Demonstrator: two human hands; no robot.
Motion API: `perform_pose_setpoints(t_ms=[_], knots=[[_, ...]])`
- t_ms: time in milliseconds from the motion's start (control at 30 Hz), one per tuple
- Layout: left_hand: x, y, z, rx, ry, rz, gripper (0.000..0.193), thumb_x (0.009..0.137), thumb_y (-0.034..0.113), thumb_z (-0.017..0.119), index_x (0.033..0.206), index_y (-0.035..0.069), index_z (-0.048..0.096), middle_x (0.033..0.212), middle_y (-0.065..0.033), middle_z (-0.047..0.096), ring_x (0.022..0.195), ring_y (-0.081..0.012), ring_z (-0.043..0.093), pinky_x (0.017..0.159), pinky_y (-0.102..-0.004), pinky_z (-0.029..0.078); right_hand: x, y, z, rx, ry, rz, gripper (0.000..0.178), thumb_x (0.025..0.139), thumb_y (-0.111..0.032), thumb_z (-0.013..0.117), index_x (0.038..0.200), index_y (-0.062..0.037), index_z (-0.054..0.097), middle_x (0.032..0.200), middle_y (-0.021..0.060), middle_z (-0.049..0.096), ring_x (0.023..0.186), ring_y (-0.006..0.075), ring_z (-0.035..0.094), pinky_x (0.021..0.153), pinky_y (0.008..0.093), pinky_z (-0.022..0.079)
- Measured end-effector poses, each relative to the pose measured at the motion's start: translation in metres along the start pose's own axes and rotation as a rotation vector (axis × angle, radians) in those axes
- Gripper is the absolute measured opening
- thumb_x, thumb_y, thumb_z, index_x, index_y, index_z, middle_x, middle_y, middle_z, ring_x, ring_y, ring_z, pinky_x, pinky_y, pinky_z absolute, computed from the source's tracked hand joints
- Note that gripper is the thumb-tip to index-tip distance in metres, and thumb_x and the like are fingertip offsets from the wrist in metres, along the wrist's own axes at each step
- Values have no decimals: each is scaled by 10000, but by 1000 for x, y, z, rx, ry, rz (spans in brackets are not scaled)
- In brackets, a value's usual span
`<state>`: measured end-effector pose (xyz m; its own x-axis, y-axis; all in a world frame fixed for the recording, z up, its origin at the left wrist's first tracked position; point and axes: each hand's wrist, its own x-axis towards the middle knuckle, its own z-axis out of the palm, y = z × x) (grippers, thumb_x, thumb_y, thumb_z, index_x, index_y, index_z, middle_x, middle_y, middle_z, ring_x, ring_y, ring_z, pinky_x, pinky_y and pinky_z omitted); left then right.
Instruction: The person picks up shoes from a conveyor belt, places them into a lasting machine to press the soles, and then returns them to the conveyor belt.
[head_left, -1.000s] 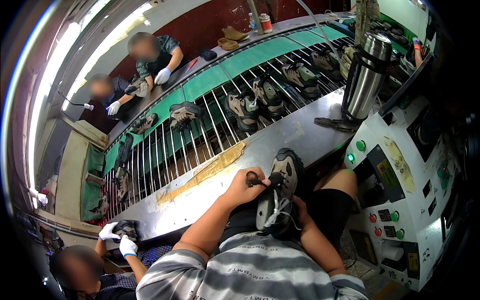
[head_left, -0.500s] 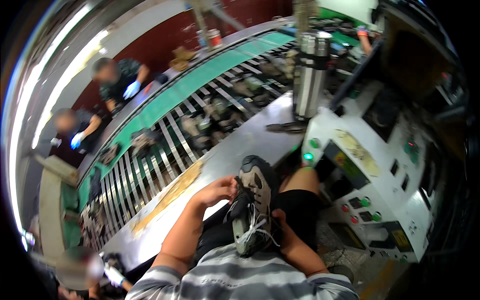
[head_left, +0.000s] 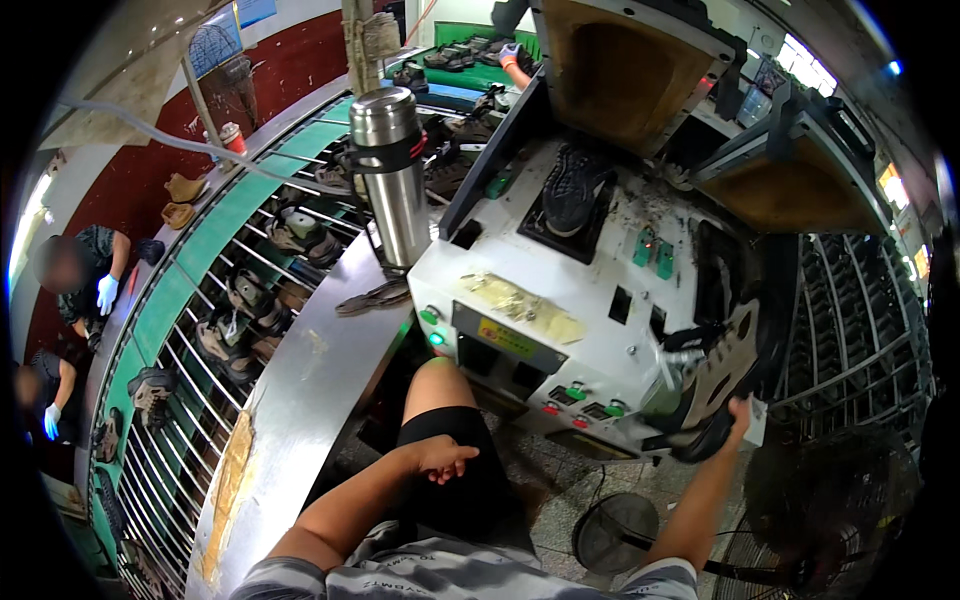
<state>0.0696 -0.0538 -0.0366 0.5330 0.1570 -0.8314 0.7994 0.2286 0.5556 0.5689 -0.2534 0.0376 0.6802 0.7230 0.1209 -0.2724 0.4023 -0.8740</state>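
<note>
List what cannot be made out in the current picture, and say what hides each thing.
All in the head view:
- Part of the right hand: covered by the held shoe.
- The body beyond the far gloved hand: behind the machine's raised lid.
- The lower worker at left: cut off by the dark lens rim.
- The flask's contents: enclosed by its steel wall.
</note>
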Motion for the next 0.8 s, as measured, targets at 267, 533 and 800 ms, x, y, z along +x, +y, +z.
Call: perform_pose_setpoints(t_ms=[267, 533, 800], knots=[[-2, 27, 9, -73, 354, -73, 592, 899, 485, 502, 562, 3, 571, 483, -91, 529, 407, -215, 551, 433, -338, 467, 176, -133, 91, -795, 356, -49, 871, 645, -137, 675, 1462, -123, 372, 856, 79, 617, 776, 237, 573, 749, 376, 464], [2, 30, 6, -123, 462, -144, 602, 880, 504, 507, 547, 5, 568, 498, -104, 548, 412, -222, 555, 453, -343, 475, 289, -115, 95, -1410, 277, 203, 941, 537, -221, 698, 1403, 9, 411, 1334, 250, 504, 1196, 363, 518, 944, 385, 437], [5, 30, 12, -157, 470, -173, 591, 866, 513, 524, 564, 8, 582, 507, -96, 536, 431, -228, 550, 460, -340, 478, 289, -79, 110, -1835, 82, 277, 998, 586, -354, 703, 1454, -28, 335, 1342, 234, 511, 1180, 334, 551, 930, 363, 471]])
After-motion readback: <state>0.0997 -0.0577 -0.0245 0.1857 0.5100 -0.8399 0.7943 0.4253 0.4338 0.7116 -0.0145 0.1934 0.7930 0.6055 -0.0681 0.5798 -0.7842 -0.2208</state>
